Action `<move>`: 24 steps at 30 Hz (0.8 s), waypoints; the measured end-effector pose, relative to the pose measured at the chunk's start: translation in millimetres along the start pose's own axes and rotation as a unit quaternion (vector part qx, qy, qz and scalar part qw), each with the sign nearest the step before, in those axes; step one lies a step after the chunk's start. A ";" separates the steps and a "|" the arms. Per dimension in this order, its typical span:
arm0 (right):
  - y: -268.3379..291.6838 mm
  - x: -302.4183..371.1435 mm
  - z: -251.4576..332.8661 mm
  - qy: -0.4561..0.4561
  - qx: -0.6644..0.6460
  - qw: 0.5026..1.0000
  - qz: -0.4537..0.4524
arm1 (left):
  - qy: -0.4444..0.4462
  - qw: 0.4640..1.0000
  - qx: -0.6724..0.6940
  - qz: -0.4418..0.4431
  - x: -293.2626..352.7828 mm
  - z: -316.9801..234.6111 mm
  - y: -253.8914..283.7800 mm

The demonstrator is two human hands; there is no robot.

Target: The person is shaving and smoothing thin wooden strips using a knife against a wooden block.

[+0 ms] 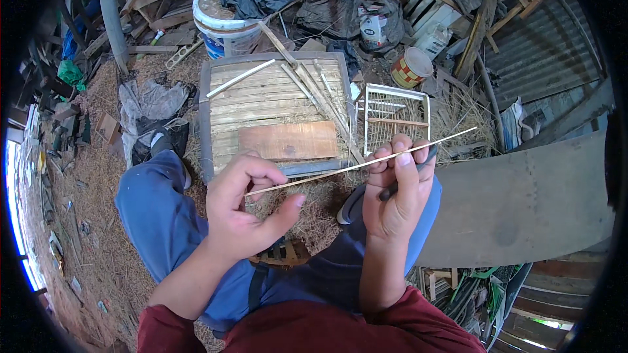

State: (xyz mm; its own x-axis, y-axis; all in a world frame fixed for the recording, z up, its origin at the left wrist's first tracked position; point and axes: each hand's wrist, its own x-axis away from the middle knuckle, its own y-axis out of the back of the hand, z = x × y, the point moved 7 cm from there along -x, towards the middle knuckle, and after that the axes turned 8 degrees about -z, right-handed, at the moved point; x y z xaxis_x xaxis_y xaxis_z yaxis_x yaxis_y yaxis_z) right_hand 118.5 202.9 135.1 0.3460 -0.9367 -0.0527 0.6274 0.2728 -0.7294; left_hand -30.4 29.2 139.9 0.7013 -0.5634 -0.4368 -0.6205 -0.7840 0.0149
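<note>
My right hand [392, 209] pinches a thin, pale wooden strip [327, 174] between thumb and fingers. A dark, rod-like thing [388, 191] is also tucked in that palm, mostly hidden by the fingers. The strip slants from upper right down to my left hand [239, 206]. There its end lies in the gap between the spread thumb and the bent fingers, which do not close on it. Beyond both hands a flat brown board [288, 141] lies on a low slatted table [245, 104]. Beside the table stands a small cage-like frame of thin sticks [427, 117].
Loose wooden sticks [239, 80] lie across the table. Behind it are a large white and blue bucket [229, 36], a red and yellow tin [411, 68] and dark plastic bags [330, 16]. A broad grey sheet [523, 202] extends on the right. Shavings cover the ground [98, 202].
</note>
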 end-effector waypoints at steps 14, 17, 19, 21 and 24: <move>5.0 -2.1 -2.3 -0.008 0.010 1.000 -0.005 | 0.023 0.997 -0.055 0.058 -7.5 -3.7 -7.8; 4.9 -1.9 -3.6 -0.010 0.020 1.000 -0.011 | 0.050 0.995 -0.058 0.067 -6.3 -0.3 -7.8; 5.6 -2.8 -4.7 -0.011 0.027 0.999 -0.015 | 0.073 0.994 -0.058 0.058 -6.2 2.1 -6.9; 6.9 -4.3 -5.9 -0.017 0.028 0.999 -0.018 | 0.054 0.996 -0.055 0.050 -6.7 3.4 -7.6; 10.8 -6.2 -6.4 -0.020 0.049 0.998 -0.020 | 0.037 0.997 -0.056 0.041 -7.2 3.3 -6.7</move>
State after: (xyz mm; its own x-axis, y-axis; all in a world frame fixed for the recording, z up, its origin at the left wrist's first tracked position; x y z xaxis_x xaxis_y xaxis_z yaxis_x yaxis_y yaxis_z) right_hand 118.6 210.3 123.2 0.3456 -0.9384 0.0050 0.7059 0.2564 -0.6603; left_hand -32.5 39.4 140.1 0.6761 -0.6411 -0.3632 -0.6364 -0.7565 0.1506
